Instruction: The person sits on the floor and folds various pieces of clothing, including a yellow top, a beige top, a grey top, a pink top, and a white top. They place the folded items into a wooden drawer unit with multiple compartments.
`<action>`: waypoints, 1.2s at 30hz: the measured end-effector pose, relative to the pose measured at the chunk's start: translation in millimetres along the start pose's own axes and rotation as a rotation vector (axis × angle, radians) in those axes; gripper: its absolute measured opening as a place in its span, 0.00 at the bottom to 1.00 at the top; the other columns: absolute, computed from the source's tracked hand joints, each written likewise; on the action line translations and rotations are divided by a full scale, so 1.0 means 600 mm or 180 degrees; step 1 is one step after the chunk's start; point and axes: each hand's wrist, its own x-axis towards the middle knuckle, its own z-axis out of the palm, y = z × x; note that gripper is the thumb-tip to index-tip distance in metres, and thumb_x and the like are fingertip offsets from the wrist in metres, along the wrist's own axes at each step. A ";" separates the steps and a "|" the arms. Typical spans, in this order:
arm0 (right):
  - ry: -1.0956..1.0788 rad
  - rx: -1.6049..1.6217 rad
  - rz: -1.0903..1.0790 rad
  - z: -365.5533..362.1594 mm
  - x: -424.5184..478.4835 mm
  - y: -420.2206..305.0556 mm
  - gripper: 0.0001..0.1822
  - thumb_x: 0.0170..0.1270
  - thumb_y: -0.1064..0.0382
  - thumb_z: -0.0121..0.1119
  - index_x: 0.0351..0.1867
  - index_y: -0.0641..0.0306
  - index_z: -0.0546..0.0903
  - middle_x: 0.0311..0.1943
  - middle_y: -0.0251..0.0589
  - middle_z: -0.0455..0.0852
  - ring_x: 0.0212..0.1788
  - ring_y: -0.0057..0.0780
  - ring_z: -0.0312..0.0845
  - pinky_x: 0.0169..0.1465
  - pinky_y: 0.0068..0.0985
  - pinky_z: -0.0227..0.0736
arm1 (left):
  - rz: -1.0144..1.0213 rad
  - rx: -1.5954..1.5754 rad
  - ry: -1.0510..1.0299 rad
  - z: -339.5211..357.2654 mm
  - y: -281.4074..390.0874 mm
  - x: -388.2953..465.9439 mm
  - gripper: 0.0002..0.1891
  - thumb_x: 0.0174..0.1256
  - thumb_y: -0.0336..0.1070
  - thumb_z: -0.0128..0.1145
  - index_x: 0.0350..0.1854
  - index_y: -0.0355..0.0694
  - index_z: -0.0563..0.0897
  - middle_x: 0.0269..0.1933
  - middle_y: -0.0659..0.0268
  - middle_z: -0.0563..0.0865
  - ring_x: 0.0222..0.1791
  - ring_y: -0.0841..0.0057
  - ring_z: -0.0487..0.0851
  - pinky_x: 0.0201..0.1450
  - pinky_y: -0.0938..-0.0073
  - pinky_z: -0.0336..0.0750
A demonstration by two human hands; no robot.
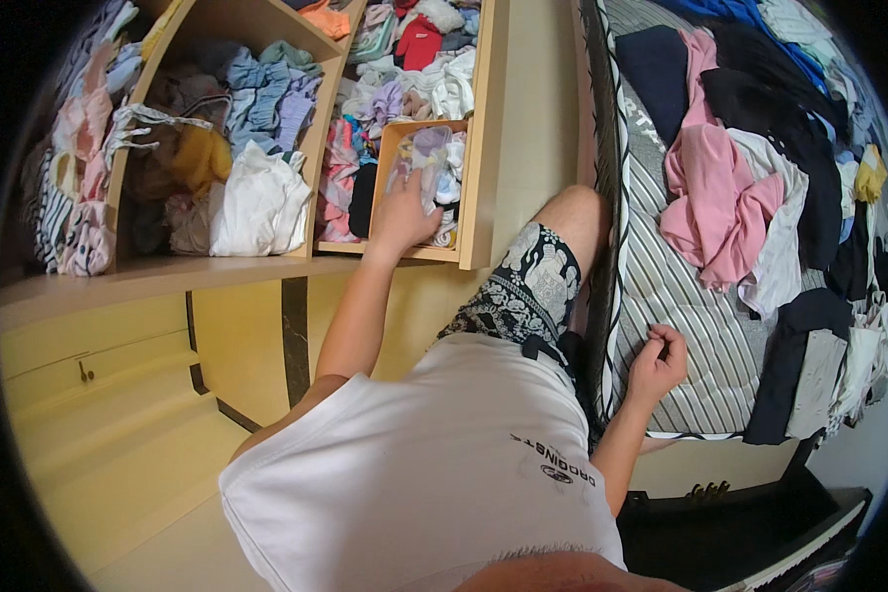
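Observation:
My left hand [407, 214] reaches into a pulled-out wooden drawer [476, 170]. Its fingers rest on a clear plastic box [420, 152] with small cloth items inside; whether they grip it is hard to tell. That box lies in an orange bin [385, 159] at the drawer's near end, beside white socks or small garments [451, 185]. My right hand [658, 366], fingers loosely curled with nothing seen in them, is over the edge of a grey striped mattress [699, 355]. Farther along the mattress are a pink garment [718, 196] and a white one [773, 274] partly beneath it.
Folded and heaped clothes [266, 92] fill wooden compartments at the left, with a white garment [259, 200] at the front. More dark clothes [784, 118] cover the mattress. My bent knee [577, 211] is between drawer and bed. A black piece of furniture [718, 533] stands at lower right.

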 end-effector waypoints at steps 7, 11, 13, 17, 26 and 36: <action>-0.0004 0.0295 0.0013 -0.005 -0.003 -0.002 0.10 0.57 0.78 0.52 0.35 0.70 0.84 0.31 0.46 0.87 0.35 0.38 0.84 0.43 0.30 0.78 | -0.0134 -0.0947 -0.0202 0.012 -0.064 0.013 0.37 0.67 0.44 0.60 0.74 0.29 0.69 0.70 0.38 0.76 0.69 0.45 0.76 0.72 0.58 0.71; 0.0014 0.0368 0.0122 -0.006 0.000 -0.007 0.10 0.58 0.78 0.52 0.35 0.70 0.84 0.31 0.46 0.87 0.35 0.37 0.84 0.43 0.29 0.78 | -0.0320 -0.1011 -0.0070 -0.063 -0.028 0.002 0.27 0.75 0.37 0.47 0.74 0.35 0.72 0.52 0.37 0.86 0.55 0.41 0.84 0.61 0.52 0.77; 0.0014 0.0357 0.0134 -0.007 -0.002 -0.005 0.10 0.58 0.78 0.52 0.35 0.70 0.84 0.31 0.46 0.86 0.35 0.38 0.84 0.43 0.29 0.78 | -0.0064 -0.0667 0.0361 -0.091 -0.010 -0.004 0.25 0.73 0.32 0.48 0.72 0.37 0.74 0.47 0.37 0.87 0.50 0.40 0.84 0.55 0.48 0.78; -0.0029 0.0270 0.0099 -0.007 0.001 -0.006 0.09 0.58 0.78 0.52 0.35 0.70 0.84 0.31 0.45 0.87 0.35 0.38 0.84 0.43 0.30 0.78 | 0.0466 -0.0202 0.1216 -0.159 0.025 0.030 0.22 0.70 0.28 0.50 0.66 0.31 0.77 0.53 0.39 0.85 0.54 0.42 0.83 0.58 0.48 0.77; -0.0054 0.0225 0.0091 -0.008 0.003 -0.010 0.09 0.58 0.77 0.53 0.35 0.70 0.84 0.31 0.46 0.87 0.34 0.37 0.84 0.41 0.29 0.78 | -0.1008 0.0549 0.0666 -0.038 -0.043 0.331 0.26 0.60 0.41 0.68 0.58 0.31 0.82 0.60 0.46 0.84 0.62 0.49 0.82 0.63 0.53 0.78; -0.0055 0.0018 0.0070 -0.003 0.005 -0.019 0.10 0.56 0.78 0.52 0.35 0.70 0.84 0.31 0.47 0.86 0.33 0.40 0.83 0.40 0.31 0.77 | -0.0553 -0.0348 0.2080 -0.088 -0.086 0.398 0.13 0.66 0.37 0.58 0.47 0.40 0.90 0.48 0.45 0.90 0.48 0.46 0.89 0.54 0.50 0.82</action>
